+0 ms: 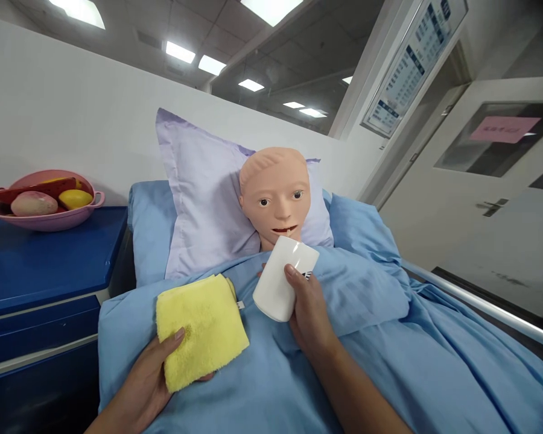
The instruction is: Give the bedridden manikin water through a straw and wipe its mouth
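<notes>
A training manikin (275,196) lies in bed, its head propped on a lilac pillow (199,199) and its body under a blue blanket (389,361). My right hand (310,310) is closed round a white cup (283,277), tilted so its rim reaches the manikin's mouth. My left hand (151,377) grips a folded yellow cloth (199,328) that rests on the blanket just left of the cup, thumb on top.
A blue bedside cabinet (40,265) stands at the left with a pink bowl (45,220) of fruit on it. A metal bed rail (484,304) runs along the right side. A door (493,199) is beyond it.
</notes>
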Demonstrator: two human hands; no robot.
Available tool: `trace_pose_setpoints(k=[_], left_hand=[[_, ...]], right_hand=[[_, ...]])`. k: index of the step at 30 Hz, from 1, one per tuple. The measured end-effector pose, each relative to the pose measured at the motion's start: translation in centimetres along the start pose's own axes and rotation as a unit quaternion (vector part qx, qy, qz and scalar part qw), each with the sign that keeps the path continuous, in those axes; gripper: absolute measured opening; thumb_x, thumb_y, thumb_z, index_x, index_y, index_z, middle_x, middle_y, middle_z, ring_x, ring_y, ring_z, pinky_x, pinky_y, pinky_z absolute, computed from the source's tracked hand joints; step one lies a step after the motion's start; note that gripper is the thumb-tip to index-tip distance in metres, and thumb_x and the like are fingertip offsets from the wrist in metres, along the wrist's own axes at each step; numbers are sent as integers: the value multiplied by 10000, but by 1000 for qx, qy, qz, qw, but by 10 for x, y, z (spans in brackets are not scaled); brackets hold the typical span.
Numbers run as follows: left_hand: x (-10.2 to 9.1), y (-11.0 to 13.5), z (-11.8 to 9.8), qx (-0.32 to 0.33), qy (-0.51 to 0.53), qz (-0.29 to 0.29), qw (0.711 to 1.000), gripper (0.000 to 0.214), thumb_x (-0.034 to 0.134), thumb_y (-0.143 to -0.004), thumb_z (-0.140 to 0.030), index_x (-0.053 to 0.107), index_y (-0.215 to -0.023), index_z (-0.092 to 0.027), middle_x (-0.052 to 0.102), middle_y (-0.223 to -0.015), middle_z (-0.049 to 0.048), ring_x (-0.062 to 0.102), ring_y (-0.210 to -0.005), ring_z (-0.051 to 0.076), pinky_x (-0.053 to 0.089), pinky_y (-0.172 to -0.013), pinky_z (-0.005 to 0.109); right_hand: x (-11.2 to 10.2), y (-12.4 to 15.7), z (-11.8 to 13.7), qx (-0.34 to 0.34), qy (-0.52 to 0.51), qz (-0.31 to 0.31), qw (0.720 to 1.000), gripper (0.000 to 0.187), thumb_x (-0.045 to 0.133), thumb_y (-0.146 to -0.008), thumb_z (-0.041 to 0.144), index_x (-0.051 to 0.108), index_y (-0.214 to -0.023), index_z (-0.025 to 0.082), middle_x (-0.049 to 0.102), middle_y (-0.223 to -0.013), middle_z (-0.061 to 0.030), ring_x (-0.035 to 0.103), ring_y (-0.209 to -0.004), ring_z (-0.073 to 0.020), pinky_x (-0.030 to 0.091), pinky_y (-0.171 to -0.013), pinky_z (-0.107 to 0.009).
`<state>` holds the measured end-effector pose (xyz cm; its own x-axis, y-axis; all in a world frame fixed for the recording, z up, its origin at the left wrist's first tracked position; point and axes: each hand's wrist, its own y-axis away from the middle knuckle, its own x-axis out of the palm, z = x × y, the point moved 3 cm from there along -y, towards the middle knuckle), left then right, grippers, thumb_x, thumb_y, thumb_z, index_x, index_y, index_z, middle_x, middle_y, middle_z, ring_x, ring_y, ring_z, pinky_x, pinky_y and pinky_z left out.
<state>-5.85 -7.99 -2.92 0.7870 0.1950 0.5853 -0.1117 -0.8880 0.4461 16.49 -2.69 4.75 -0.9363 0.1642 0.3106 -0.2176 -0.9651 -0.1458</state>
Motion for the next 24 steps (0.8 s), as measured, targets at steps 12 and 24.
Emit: trace_pose_setpoints(k=[12, 24], left_hand=[[-7, -4, 5, -6, 24, 9, 1000, 790, 755, -740, -247, 379, -1430, -165, 637, -1247, 168, 614, -1113, 371, 597, -837, 477], [-8, 1, 4, -13, 20, -1, 1000, 803, 698, -793, -184, 280, -1479, -152, 656, -1224, 142, 590, -1162, 309, 540, -969, 409]], right_hand=[[3, 7, -4, -28, 103, -7, 994, 533, 741, -701, 504, 601, -1122, 209, 680, -918, -59, 633, -810, -240, 538, -694, -367], [4, 10, -3, -36, 156, 15, 987, 498, 755, -708, 469, 597, -1117, 234, 680, -896, -21, 631, -814, -217, 526, -682, -330]])
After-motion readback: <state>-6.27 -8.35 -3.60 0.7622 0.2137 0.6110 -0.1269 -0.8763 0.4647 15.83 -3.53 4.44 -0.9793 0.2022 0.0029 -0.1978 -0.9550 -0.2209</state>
